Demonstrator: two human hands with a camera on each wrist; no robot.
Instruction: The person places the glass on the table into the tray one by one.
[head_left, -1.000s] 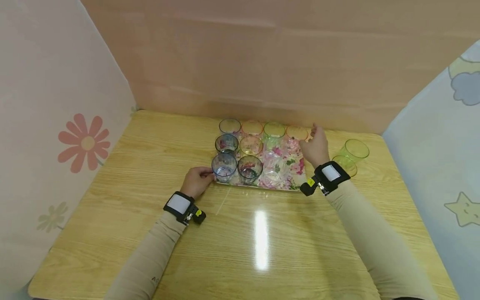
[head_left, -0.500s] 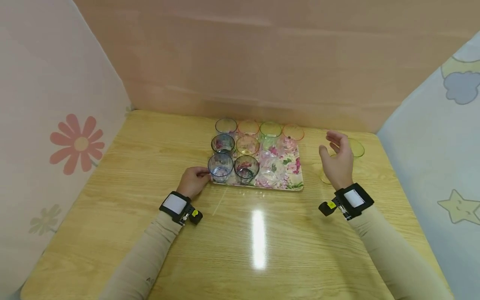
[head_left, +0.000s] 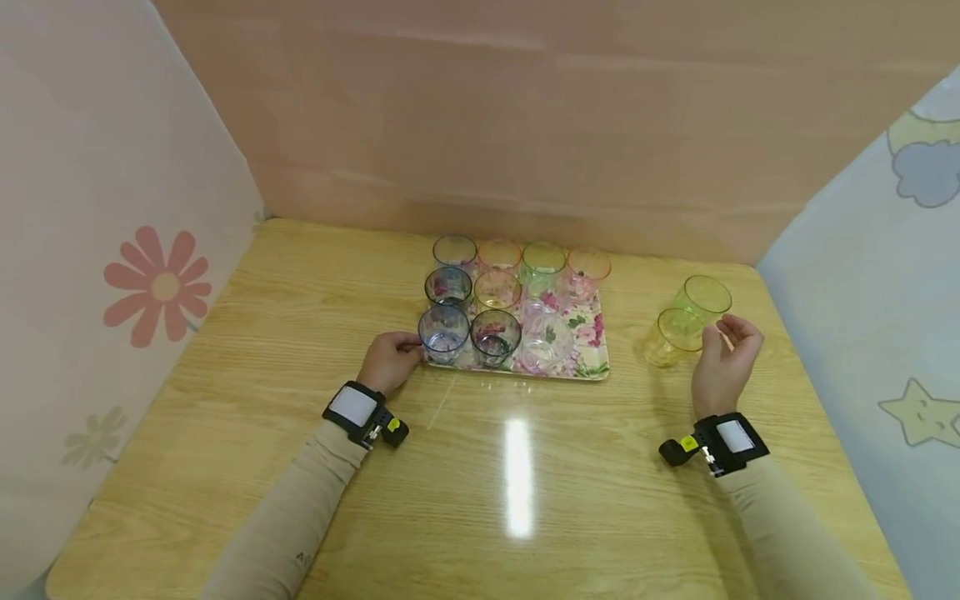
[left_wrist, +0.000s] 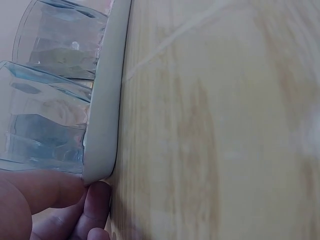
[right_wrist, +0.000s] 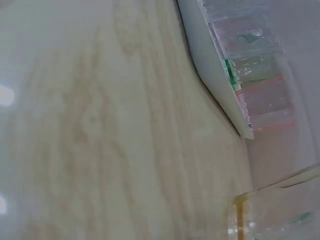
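Note:
My left hand [head_left: 390, 364] pinches the left front corner of a flowered tray [head_left: 592, 362] between thumb and fingers. In the left wrist view, its fingertips [left_wrist: 55, 189] meet the pale rim beside clear bluish cups. Several tinted cups stand upright on the tray in rows, among them a blue cup [head_left: 446, 335], a dark grey cup [head_left: 495, 337] and a clear cup [head_left: 547, 343]. My right hand [head_left: 726, 367] is just right of a yellow cup [head_left: 667, 343], its fingers loosely bent and holding nothing. Behind the yellow cup stands a green cup [head_left: 705, 297]. Right fingers are hidden in the right wrist view.
The wooden table [head_left: 450, 500] runs up to a plain back wall [head_left: 487, 125]. Side panels with printed flowers [head_left: 163, 287] and stars [head_left: 926, 414] flank it. The right part of the tray carries no cup at its front corner.
My right hand has moved from the tray's back right corner, rightward and toward me, to the yellow cup's right side. My left hand has stayed at the tray's corner.

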